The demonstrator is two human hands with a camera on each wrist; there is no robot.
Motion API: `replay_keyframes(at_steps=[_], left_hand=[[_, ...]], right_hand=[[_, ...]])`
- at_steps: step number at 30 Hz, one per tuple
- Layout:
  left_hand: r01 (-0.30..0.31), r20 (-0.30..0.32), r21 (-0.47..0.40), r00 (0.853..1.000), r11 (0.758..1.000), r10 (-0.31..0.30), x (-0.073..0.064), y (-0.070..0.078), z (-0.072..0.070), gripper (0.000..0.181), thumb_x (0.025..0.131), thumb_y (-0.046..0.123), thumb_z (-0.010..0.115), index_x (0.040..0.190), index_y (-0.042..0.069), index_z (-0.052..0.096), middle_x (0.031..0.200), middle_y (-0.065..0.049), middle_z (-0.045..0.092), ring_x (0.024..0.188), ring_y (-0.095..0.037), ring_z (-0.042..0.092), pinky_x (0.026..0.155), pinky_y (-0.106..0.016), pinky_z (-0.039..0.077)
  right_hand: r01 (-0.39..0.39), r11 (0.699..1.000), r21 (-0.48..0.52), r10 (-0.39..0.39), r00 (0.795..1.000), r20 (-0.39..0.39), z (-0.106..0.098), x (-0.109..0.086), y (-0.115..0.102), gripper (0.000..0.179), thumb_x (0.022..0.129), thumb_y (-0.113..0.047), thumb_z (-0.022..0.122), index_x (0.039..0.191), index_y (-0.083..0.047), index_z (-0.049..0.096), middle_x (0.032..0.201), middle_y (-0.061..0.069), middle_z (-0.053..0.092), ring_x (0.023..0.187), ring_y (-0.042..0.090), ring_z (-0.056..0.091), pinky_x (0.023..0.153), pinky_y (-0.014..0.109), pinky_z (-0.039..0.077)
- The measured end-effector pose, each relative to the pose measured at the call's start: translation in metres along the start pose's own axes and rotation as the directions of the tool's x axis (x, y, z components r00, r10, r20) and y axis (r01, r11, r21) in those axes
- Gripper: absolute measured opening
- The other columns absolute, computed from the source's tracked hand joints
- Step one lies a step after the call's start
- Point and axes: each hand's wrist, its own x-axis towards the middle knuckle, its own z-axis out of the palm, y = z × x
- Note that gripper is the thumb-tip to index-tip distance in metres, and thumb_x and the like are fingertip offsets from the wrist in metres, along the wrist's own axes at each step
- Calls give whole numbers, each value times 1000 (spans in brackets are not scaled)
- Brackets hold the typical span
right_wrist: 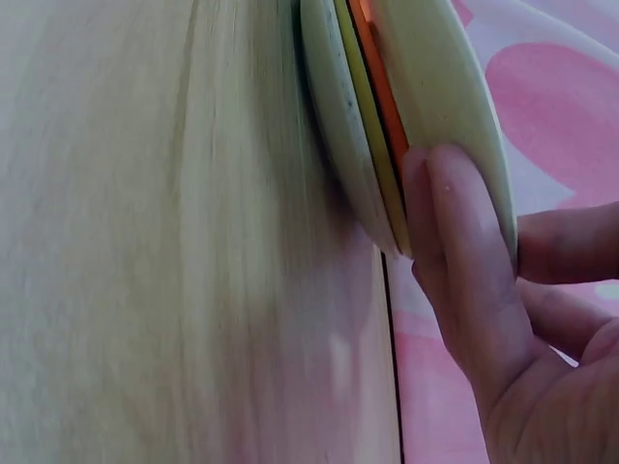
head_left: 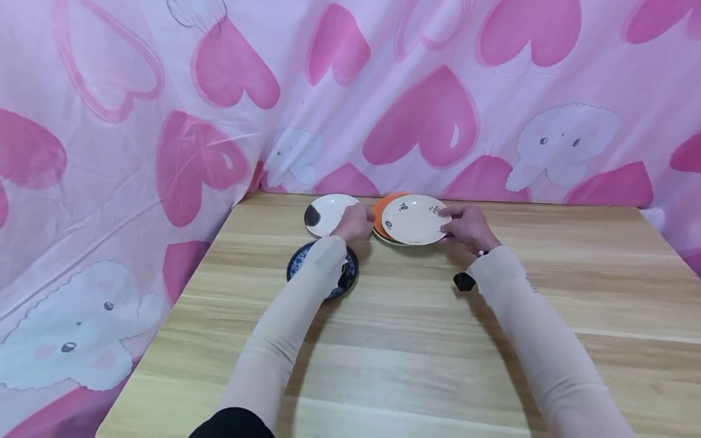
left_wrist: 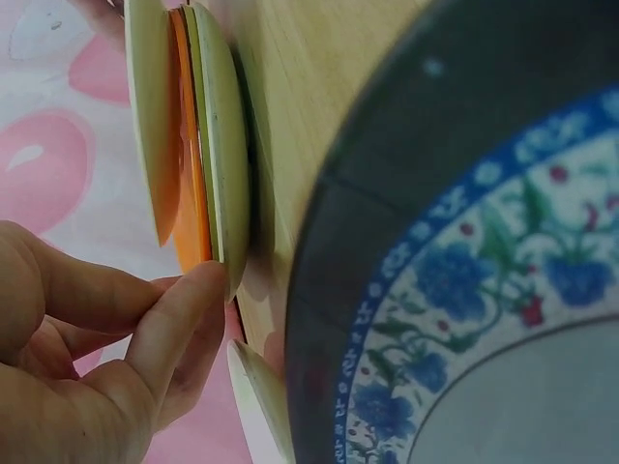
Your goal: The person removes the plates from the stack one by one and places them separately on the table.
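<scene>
My right hand (head_left: 470,226) pinches the right rim of a white plate (head_left: 413,219) with small dark motifs. This plate tilts up from the stack, and fingers (right_wrist: 464,208) reach under it. Beneath lies an orange plate (head_left: 381,213), with a yellow-edged plate (right_wrist: 360,106) and a cream plate (right_wrist: 334,106) lower in the stack. At the stack's left side my left hand (head_left: 353,222) pinches the orange plate's edge with thumb and fingertips. Part of that contact is hidden behind the fingers.
A white plate with a dark patch (head_left: 327,213) lies behind the left hand. Nearer, a blue floral plate with a dark rim (head_left: 296,267) sits partly under the left forearm. A pink heart-patterned cloth (head_left: 421,121) hangs along the back and left edges of the wooden table (head_left: 394,353).
</scene>
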Motion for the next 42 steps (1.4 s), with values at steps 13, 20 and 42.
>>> replay_keyframes(at_steps=[13, 20, 42], left_hand=[[-19, -24, 21, 1000, 1000, 20, 2, -1, 3, 34, 79, -2, 51, 108, 6, 66, 114, -9, 65, 107, -21, 58, 96, -33, 48], [-21, -35, 55, 999, 998, 23, 4, 1, 2, 36, 80, 1, 52, 113, 9, 65, 117, -7, 65, 110, -23, 57, 97, -35, 48], [-7, -9, 36, 1000, 999, 8, 1, 2, 0, 28, 81, 1, 50, 103, 6, 67, 100, -7, 67, 91, -20, 59, 77, -29, 52]], right_hand=[[33, 998, 60, -43, 984, 173, -17, -4, 8, 55, 83, 8, 55, 136, -3, 43, 133, 23, 43, 74, 12, 64, 75, 39, 57], [69, 998, 12, -69, 968, 243, -23, -5, 11, 53, 82, 6, 58, 133, -4, 48, 124, 20, 52, 74, 14, 66, 74, 43, 57], [156, 972, -176, -51, 871, 488, -18, -10, 11, 48, 79, -3, 67, 125, -14, 58, 120, 12, 61, 78, 18, 66, 68, 37, 58]])
